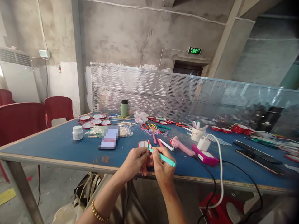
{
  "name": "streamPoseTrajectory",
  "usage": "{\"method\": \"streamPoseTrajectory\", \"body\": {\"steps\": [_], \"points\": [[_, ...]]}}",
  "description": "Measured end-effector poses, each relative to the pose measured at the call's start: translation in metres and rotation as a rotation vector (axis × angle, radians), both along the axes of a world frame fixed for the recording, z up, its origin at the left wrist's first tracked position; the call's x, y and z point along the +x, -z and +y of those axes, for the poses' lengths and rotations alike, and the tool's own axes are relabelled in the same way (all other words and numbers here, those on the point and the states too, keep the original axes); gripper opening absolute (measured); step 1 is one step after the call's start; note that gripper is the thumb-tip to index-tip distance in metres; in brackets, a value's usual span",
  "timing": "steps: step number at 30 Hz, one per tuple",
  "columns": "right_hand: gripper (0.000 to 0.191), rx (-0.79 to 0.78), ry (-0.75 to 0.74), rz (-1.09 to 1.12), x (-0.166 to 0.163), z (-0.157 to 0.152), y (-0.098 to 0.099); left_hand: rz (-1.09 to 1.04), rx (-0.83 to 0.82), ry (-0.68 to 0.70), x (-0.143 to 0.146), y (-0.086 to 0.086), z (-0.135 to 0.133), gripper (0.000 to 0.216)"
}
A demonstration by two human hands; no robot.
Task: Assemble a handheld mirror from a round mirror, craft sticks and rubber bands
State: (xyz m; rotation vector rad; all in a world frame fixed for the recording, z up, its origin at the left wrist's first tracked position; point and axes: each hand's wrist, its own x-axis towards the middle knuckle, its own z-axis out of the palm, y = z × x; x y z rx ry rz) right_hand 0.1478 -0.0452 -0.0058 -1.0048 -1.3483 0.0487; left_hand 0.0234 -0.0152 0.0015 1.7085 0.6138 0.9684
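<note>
My right hand (163,163) is closed round a teal marker pen (167,160), its tip pointing left toward my other hand. The fingers of my left hand (137,160) are pinched together close to that tip. A small upright piece with red and green on it (148,144) shows just above the left fingertips; what it is, I cannot make out. Just behind the hands, a white disc with a red rim (142,143) lies on the blue table (63,152), partly hidden by them. A white pen (166,144) and a pink hot glue gun (183,147) lie to the right.
A phone (109,138) and a white jar (78,133) are on the left. Scissors (163,127), a cup of pens (198,133), a purple power block (206,156) with cables, and several red-rimmed discs (95,122) lie farther out. A perforated metal screen (140,88) stands behind.
</note>
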Motion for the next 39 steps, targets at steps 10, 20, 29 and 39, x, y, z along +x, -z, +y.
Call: {"method": "streamPoseTrajectory", "body": {"steps": [10, 20, 29, 39], "points": [[0.026, -0.006, -0.008, 0.015, -0.0005, -0.0001, -0.0004, -0.005, -0.016, 0.002, -0.0001, 0.0007, -0.0001, 0.032], [0.027, -0.008, 0.005, 0.031, 0.0005, 0.0001, 0.0002, 0.002, -0.018, -0.01, 0.0007, -0.0014, -0.003, 0.034], [0.028, -0.003, -0.011, 0.047, -0.0016, -0.0006, -0.0004, -0.013, -0.019, -0.002, 0.0003, 0.0, -0.0012, 0.033], [0.028, 0.017, 0.003, 0.076, -0.0015, -0.0005, 0.0005, -0.026, -0.028, 0.007, 0.001, 0.0012, 0.0004, 0.032]]}}
